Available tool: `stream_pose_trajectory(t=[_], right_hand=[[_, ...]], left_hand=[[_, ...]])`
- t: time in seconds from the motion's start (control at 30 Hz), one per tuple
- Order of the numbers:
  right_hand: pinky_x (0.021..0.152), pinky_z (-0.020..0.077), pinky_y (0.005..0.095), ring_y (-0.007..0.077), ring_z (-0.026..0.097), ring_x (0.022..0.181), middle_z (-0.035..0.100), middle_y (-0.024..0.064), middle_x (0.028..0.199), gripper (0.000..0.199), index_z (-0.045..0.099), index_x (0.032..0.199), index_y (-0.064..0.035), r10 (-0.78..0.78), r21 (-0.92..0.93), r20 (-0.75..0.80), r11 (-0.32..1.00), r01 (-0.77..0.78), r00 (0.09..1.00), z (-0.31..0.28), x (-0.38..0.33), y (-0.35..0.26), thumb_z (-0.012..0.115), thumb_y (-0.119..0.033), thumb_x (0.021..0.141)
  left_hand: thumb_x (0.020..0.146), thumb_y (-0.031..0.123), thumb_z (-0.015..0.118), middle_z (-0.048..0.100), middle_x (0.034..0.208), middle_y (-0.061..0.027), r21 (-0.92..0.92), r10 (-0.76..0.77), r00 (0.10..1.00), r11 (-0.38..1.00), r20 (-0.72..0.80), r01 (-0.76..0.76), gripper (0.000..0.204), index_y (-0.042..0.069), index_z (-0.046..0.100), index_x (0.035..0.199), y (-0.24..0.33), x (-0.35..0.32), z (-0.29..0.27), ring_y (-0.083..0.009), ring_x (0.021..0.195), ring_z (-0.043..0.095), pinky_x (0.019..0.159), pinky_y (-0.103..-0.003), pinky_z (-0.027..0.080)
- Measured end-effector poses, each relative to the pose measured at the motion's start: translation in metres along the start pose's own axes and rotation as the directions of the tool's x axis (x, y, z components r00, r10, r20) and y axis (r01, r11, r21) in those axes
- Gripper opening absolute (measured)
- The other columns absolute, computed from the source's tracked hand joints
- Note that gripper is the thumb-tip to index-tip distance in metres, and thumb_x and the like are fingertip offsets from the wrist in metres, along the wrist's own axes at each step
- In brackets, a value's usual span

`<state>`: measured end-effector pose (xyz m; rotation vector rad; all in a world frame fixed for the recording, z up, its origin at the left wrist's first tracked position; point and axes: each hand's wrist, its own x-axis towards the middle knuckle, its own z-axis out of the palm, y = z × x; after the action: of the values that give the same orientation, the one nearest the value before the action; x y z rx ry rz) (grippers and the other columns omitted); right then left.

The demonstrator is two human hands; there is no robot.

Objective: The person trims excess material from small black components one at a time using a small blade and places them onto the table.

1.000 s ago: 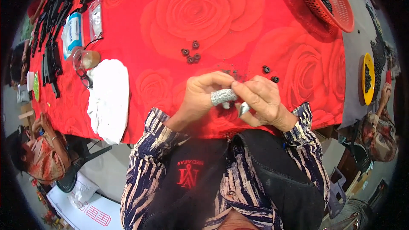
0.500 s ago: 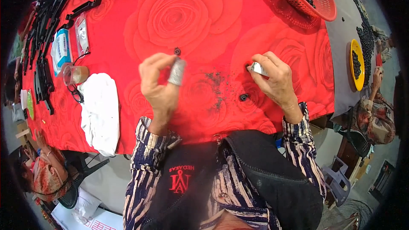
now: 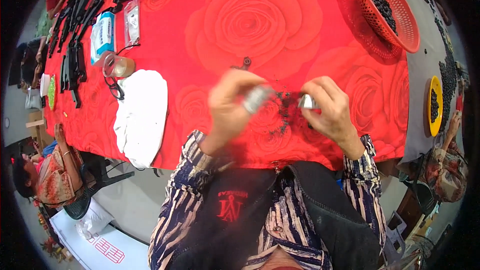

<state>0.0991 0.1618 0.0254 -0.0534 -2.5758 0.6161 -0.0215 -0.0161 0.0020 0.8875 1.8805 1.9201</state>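
Observation:
My left hand (image 3: pixel 231 104) is smeared by motion over the red cloth, with a silvery wrap (image 3: pixel 257 99) on a finger or thumb. Its fingertips point toward my right hand (image 3: pixel 331 110), a short gap away. The right fingers are closed in a pinch, and a silvery piece (image 3: pixel 307 102) shows at the thumb; what else they grip is hidden. Black crumbs (image 3: pixel 284 112) lie scattered on the cloth between the hands. Just beyond the left hand rests a small black part with a round end (image 3: pixel 246 61).
A red basket (image 3: pixel 411 32) of small black pieces stands at far right, a yellow bowl (image 3: pixel 436 82) nearer. On the left are a white cloth (image 3: pixel 142 115), a cup (image 3: pixel 120 65), a blue-white pack (image 3: pixel 104 32) and black parts (image 3: pixel 75 65). Other people sit at both sides.
The whole view has shifted, so the table appears farther right and lower. My hands have come closer together over the crumbs. A black ring near my right hand is now mostly hidden by it.

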Motion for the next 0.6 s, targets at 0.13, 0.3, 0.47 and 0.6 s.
stream_pose_trajectory(t=[0.13, 0.3, 0.47, 0.6], right_hand=[[0.054, 0.0469, 0.0366, 0.0275, 0.057, 0.068, 0.055, 0.0104, 0.08, 0.035, 0.058, 0.088, -0.0022, -0.171, 0.219, 0.011, 0.962, 0.165, 0.985, 0.001, 0.008, -0.021, 0.071, -0.004, 0.055], [0.051, 0.0449, 0.0345, 0.0253, 0.056, 0.065, 0.056, 0.0096, 0.079, 0.037, 0.059, 0.089, -0.0011, -0.236, 0.3, 0.027, 0.929, 0.217, 0.971, 0.004, 0.005, -0.015, 0.071, -0.005, 0.054], [0.048, 0.0433, 0.0334, 0.0238, 0.054, 0.059, 0.056, 0.0097, 0.079, 0.037, 0.059, 0.092, -0.0007, -0.309, 0.295, -0.016, 0.907, 0.3, 0.951, 0.005, 0.003, -0.01, 0.071, -0.007, 0.057], [0.048, 0.0434, 0.0332, 0.0235, 0.054, 0.059, 0.056, 0.0096, 0.079, 0.036, 0.059, 0.091, 0.0, -0.344, 0.264, -0.021, 0.904, 0.337, 0.939, 0.007, 0.001, -0.01, 0.071, -0.007, 0.058]], left_hand=[[0.079, 0.004, 0.071, 0.064, 0.085, -0.006, -0.565, -0.293, 0.858, 0.656, 0.421, 0.501, 0.018, -0.001, 0.06, 0.092, 0.005, -0.012, 0.007, -0.0098, 0.072, 0.06, 0.056, -0.022, 0.048], [0.088, 0.016, 0.062, 0.062, 0.077, -0.0058, -0.493, -0.368, 0.7, 0.515, 0.612, 0.702, 0.018, -0.001, 0.059, 0.092, 0.003, -0.003, 0.002, -0.0107, 0.065, 0.059, 0.052, -0.024, 0.05], [0.092, 0.023, 0.057, 0.06, 0.071, -0.0043, -0.393, -0.429, 0.64, 0.533, 0.637, 0.749, 0.023, 0.0, 0.061, 0.092, -0.001, -0.002, 0.002, -0.0114, 0.057, 0.057, 0.052, -0.023, 0.047], [0.089, 0.017, 0.06, 0.062, 0.071, -0.0043, -0.382, -0.468, 0.595, 0.474, 0.654, 0.793, 0.016, 0.001, 0.063, 0.09, 0.002, -0.001, 0.002, -0.0105, 0.058, 0.057, 0.053, -0.021, 0.045]])
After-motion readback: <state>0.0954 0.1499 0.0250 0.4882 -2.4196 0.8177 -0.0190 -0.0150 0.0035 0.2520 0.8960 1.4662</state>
